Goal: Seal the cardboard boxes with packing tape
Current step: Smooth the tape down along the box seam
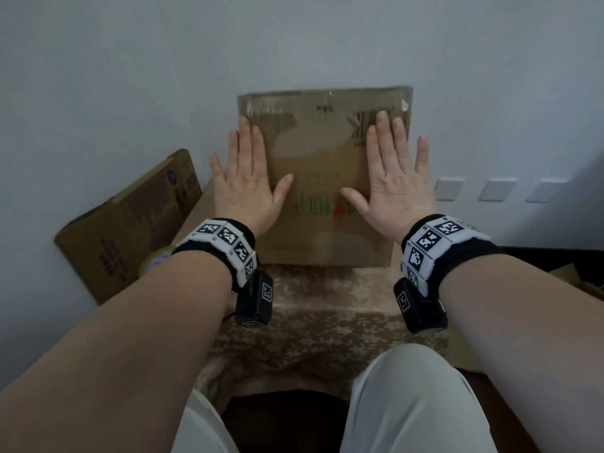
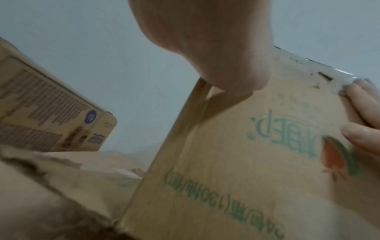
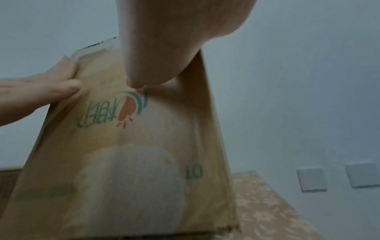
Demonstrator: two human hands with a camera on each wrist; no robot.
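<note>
Cardboard box [image 1: 323, 178] stands under both flat, spread hands, left hand [image 1: 243, 181] and right hand [image 1: 394, 178]; a second box [image 1: 130, 223] leans beside it.

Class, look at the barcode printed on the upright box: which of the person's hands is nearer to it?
Right. The right hand lies flat on the box with its fingertips over the barcode; the left hand presses the opposite side, well away from it.

Leaning box [image 1: 130, 223] crowds left; right side open.
</note>
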